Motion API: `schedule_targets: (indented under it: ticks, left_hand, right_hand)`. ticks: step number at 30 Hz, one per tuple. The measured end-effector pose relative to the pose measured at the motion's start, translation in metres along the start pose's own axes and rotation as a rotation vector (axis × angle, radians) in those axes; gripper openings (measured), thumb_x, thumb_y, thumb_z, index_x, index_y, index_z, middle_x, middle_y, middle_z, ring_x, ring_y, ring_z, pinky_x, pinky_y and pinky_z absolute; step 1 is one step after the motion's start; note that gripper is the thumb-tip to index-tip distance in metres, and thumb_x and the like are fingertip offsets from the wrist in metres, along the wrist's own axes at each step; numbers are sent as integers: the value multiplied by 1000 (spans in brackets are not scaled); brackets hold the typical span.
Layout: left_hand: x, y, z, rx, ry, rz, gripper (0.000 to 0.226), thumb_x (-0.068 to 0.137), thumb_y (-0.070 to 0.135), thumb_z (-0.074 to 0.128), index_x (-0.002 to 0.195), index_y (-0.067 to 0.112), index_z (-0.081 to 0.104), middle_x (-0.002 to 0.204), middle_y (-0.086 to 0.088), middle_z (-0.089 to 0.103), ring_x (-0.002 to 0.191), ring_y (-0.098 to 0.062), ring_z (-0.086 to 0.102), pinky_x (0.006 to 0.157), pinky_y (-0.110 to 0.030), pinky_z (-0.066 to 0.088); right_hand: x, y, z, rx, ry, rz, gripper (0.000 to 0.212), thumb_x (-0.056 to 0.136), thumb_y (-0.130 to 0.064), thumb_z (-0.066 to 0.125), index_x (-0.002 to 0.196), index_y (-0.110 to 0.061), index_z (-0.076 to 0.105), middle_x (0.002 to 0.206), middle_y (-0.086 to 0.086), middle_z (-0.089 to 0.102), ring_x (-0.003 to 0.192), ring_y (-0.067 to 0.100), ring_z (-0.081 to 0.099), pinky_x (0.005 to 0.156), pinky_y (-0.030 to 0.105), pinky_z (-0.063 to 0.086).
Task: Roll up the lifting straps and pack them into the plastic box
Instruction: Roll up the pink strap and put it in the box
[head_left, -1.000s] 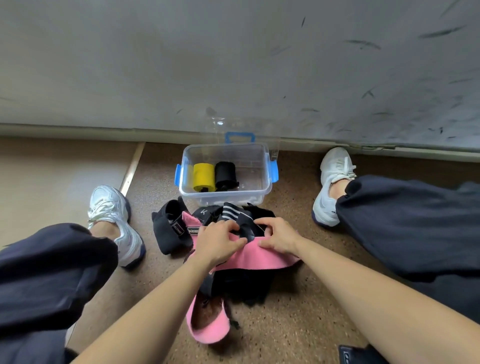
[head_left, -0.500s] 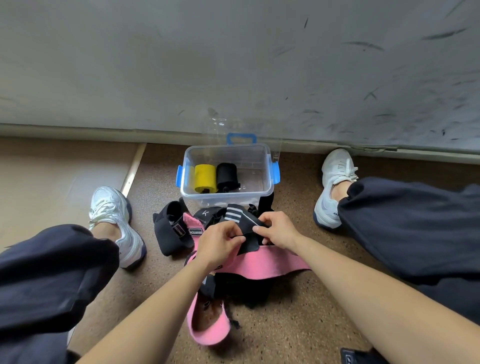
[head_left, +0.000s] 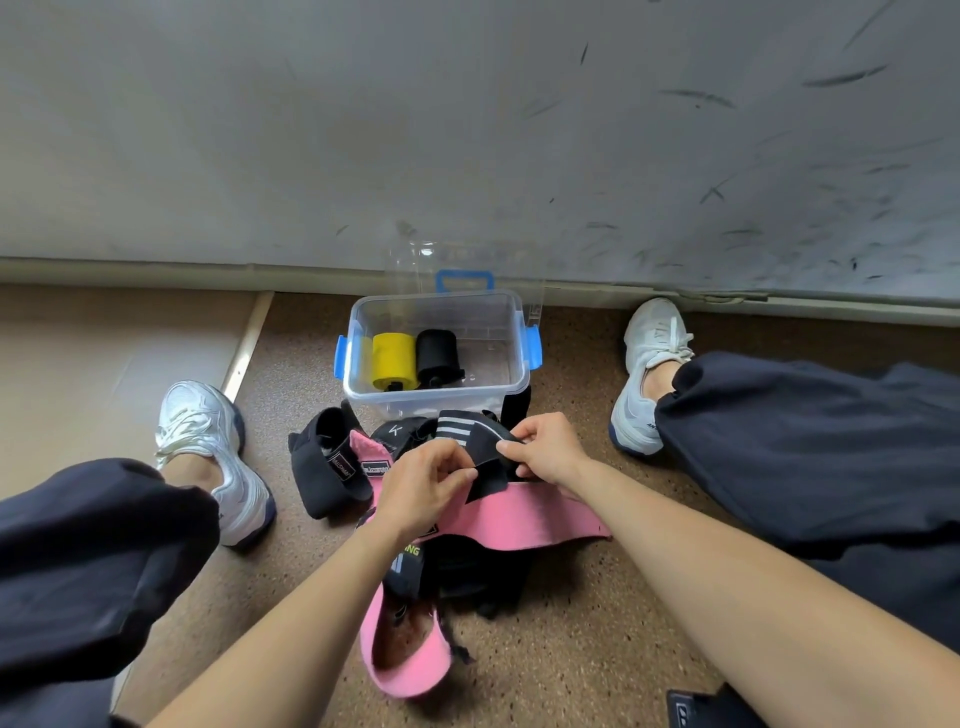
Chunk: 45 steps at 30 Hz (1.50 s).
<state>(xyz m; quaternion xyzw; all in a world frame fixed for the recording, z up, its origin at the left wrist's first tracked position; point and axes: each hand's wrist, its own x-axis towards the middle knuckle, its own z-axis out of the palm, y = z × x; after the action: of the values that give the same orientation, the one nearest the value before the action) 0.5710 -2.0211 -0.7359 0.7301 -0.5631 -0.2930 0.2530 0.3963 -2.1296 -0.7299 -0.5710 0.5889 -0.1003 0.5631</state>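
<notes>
A clear plastic box with blue latches stands on the floor by the wall. Inside it lie a rolled yellow strap and a rolled black strap. In front of the box is a heap of loose straps. My left hand and my right hand both pinch a black strap with white stripes, lifted just above the heap. Beneath it lie a pink strap and a black padded strap to the left.
My legs in dark trousers and white trainers spread to either side of the heap. A scuffed grey wall rises right behind the box. A clear lid with a blue handle leans against the wall. A dark object lies at the bottom right.
Both hands have lifted off the pink strap toward the box and taken the end of the striped black strap between their fingers.
</notes>
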Motion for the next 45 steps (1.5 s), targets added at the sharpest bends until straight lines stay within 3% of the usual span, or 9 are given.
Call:
schedule_targets:
  ticks: [5,10,18,20,23,30,37,42,45]
  left_hand:
    - [1,10,5,187,-21,148,44,85,46,76,127,40,65,103,19,54,97,-5,60,76,-31,50]
    - [5,13,11,49,32,103,9,86,31,78,93,34,73,92,14,54,85,-9,62,73,-37,53]
    - [5,6,-4,-367,6,-82,17,88,5,76,81,19,69,77,4,69,68,-2,59,69,-20,50]
    - [4,1,-10,-492,75,-161,10,92,3,72,87,11,68,79,1,68,69,-1,59,70,-17,49]
    - [4,-5,-17,-701,214,-293,8,98,4,64,92,9,64,75,6,66,64,2,58,64,-13,47]
    - [3,-5,-23,-831,121,-314,5,99,3,63,96,8,62,73,-6,66,64,-10,60,66,-19,51]
    - [2,6,-20,-818,136,-321,11,97,0,64,92,9,63,66,2,68,60,-4,63,62,-15,51]
    - [7,-14,-46,-958,320,-462,8,98,7,65,94,14,62,70,-9,68,69,-28,66,73,-42,56]
    - [12,-11,-54,-1048,344,-501,6,102,8,59,97,11,58,72,-7,65,66,-17,68,56,-26,59]
  right_hand:
    - [-3,-2,-5,107,-36,43,6,88,-8,78,86,-4,74,64,4,62,45,10,54,50,23,49]
    - [-4,-5,-4,143,-61,34,7,88,-5,76,90,2,74,62,3,60,43,9,51,45,19,45]
    - [8,11,-17,-107,174,12,14,90,-11,74,78,-15,69,71,5,67,55,17,62,61,36,60]
    - [11,16,-35,-167,221,48,4,91,-14,73,95,-15,71,92,10,73,61,16,69,65,39,62]
    - [9,10,-41,-279,276,-70,51,89,-16,76,136,-14,57,131,10,60,99,25,70,85,38,58]
    - [-5,-21,8,-286,-288,-336,23,86,-28,79,107,-19,77,104,-5,75,100,10,68,98,32,52]
    - [-6,-19,-2,-357,-166,-289,3,86,-16,74,83,-16,76,89,-3,72,85,11,64,78,27,49]
    - [2,11,-63,-608,-61,28,12,86,-13,68,77,-18,73,89,1,73,90,18,68,81,34,55]
    - [-2,0,-60,-781,22,-24,8,85,-29,75,84,-28,67,101,-4,69,98,18,64,89,38,53]
